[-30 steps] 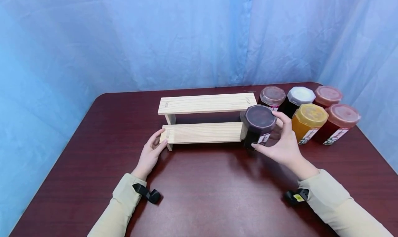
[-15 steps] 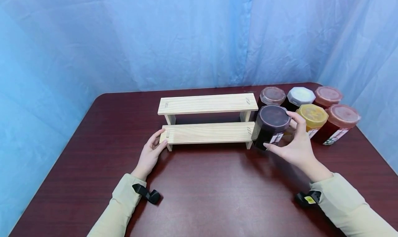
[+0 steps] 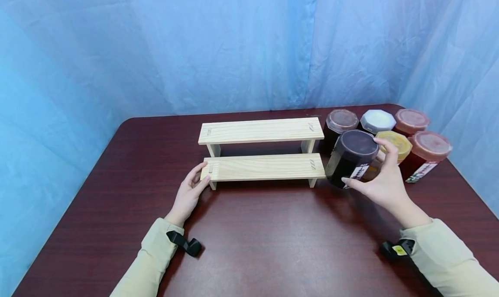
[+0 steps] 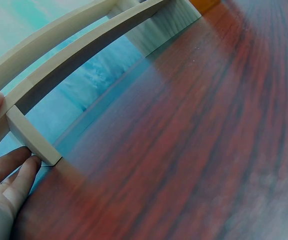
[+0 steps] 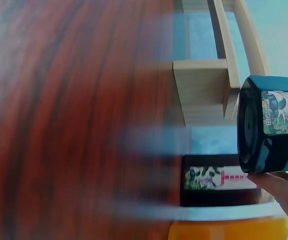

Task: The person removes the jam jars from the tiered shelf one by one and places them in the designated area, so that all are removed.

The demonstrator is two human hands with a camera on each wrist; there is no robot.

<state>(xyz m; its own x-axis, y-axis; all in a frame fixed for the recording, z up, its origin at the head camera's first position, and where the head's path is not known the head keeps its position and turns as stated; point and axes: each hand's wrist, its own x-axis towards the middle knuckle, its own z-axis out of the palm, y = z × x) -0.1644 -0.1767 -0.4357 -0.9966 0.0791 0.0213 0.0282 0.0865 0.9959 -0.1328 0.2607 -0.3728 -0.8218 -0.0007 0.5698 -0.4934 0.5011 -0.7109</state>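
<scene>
My right hand [image 3: 386, 188] holds a dark jar [image 3: 356, 143] with an octagonal lid and white label, thumb at the near side and fingers at the far side. The right wrist view shows the underside of the dark jar [image 5: 279, 152], which is tilted and off the table. It is just right of a two-tier wooden rack [image 3: 261, 167]. My left hand [image 3: 188, 197] grips the left end of the rack's lower plank. In the left wrist view, fingertips [image 4: 32, 161] touch the outer face of a rack leg [image 4: 36, 137].
Behind and right of the held jar stand a mauve-lidded jar [image 3: 342, 119], a white-lidded jar [image 3: 377, 120], a yellow-lidded jar [image 3: 394, 143] and two red-lidded jars [image 3: 430, 145]. They are on a dark red table [image 3: 265, 245]. A blue curtain [image 3: 218, 50] hangs behind.
My right hand has carried the dark jar rightward, from in front of the rack's right end toward the other jars. The jar leans more now. My left hand has stayed in place.
</scene>
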